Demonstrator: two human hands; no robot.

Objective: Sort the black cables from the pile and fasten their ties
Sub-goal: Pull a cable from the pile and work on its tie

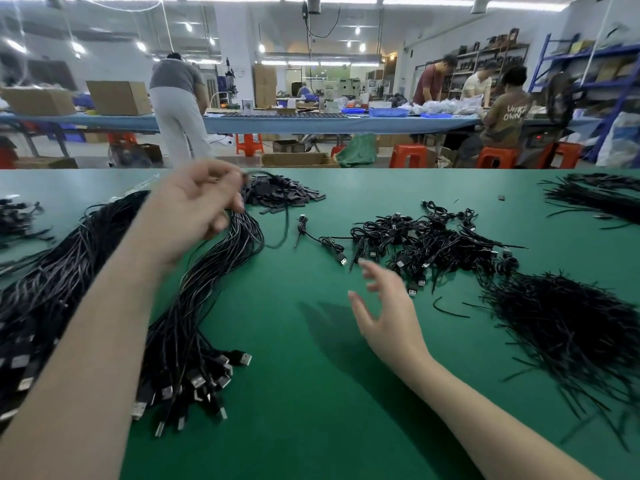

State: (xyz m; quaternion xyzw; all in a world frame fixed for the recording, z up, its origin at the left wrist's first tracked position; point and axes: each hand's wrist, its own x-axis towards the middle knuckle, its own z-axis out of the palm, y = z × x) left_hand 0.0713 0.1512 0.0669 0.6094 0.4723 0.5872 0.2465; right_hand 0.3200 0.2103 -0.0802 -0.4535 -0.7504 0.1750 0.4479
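Observation:
A large pile of long black USB cables lies on the left of the green table, plugs toward me. My left hand is raised above the pile's far end, its fingers pinching one thin black cable that loops down to the table. My right hand hovers over the table's middle with fingers spread, holding nothing. Beyond its fingertips lies a heap of coiled, tied black cables. A mound of loose black ties sits at the right.
A stack of flat black strips lies behind my left hand. More black cable bundles lie at the far right and far left. Beyond the table's edge are orange stools, boxes and several people at another bench.

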